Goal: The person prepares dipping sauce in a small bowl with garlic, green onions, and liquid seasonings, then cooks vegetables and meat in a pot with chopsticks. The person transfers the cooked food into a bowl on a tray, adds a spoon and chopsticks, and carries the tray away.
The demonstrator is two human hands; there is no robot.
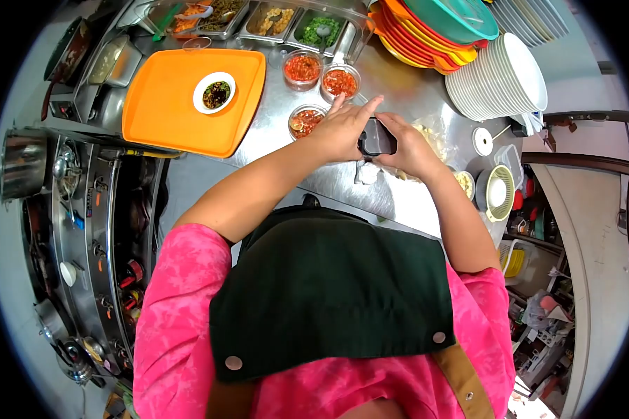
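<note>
Between my two hands is a small black rectangular object (377, 137) with rounded corners and a smooth dark face. My left hand (344, 131) grips its left side, with some fingers stretched out past it. On the other side, my right hand (411, 148) closes round the right edge. Close to my left hand stand three clear tubs of chopped red chilli sauce: one tub (306, 121) right beside it, another (340, 82) just beyond, a third (302, 69) farther back. Pale peeled pieces (432, 138) lie by my right hand. A small white lump (367, 173) sits below the object.
An orange tray (154, 105) at left carries a white bowl (214, 93) of dark sauce. Metal food pans (270, 21) line the back. Colored plastic plates (416, 42) and stacked white plates (493, 80) stand at back right. A yellow strainer (500, 193) is near the right edge; stoves (101, 230) are left.
</note>
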